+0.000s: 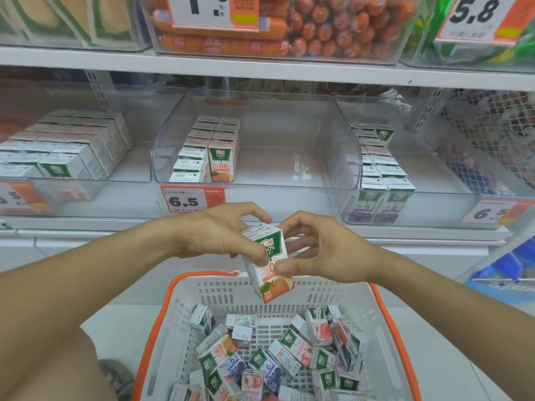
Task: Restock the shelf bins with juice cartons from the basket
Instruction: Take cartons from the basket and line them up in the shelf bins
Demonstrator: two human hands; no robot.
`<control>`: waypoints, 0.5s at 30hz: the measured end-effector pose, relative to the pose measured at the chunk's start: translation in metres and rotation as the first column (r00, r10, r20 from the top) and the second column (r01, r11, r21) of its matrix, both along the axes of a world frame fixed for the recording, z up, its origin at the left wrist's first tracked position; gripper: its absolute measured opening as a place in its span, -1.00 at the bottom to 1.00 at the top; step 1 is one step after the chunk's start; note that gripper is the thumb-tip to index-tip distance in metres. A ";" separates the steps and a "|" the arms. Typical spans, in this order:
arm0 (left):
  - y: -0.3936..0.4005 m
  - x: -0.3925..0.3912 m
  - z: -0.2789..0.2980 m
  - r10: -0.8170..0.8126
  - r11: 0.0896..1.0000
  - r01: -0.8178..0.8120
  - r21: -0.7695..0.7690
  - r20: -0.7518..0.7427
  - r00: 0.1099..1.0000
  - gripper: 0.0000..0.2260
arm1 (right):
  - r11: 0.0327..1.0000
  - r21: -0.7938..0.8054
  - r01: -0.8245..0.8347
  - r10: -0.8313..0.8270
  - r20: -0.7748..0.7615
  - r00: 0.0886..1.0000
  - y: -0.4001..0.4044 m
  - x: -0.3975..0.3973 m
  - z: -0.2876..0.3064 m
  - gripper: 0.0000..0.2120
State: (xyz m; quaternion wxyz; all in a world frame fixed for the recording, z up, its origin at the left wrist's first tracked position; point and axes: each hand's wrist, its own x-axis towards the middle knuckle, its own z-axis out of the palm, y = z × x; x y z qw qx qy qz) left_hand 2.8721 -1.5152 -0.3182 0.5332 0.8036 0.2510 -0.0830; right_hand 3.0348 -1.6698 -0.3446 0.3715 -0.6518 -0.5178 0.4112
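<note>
Holding one juice carton point(267, 264) above the far rim of the basket point(385, 322), tilted, bottom end leaning toward the right. Showing a white body, a green shield badge with "100%", orange digits and an orange fruit picture near the bottom. Gripping it with both hands: left hand point(220, 235) curling its fingers point(254, 217) over the top edge and its thumb on the front face; right hand point(321, 253) pinching the right side, thumb pressing the front, fingers wrapping behind.

Lying below the fingers, inside the white basket with orange rim: a loose heap of cartons point(269, 354), too jumbled for an exact count, well over a dozen, in orange, pink and blue-purple prints.

Standing beyond the fingers on the shelf: three clear bins. Middle bin point(289, 169) holding two rows of orange cartons at its left side, right part bare. Left bin point(136, 172) carrying several packed rows. Right bin point(451, 186) carrying two rows. Hanging just past the left fingers: a price tag point(192, 199) reading 6.5.
</note>
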 end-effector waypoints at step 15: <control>-0.003 -0.013 0.009 -0.015 0.984 -0.026 0.177 0.227 0.974 -0.34 | 0.998 0.055 0.043 -0.042 -0.017 0.999 0.008 -0.015 0.006 -0.43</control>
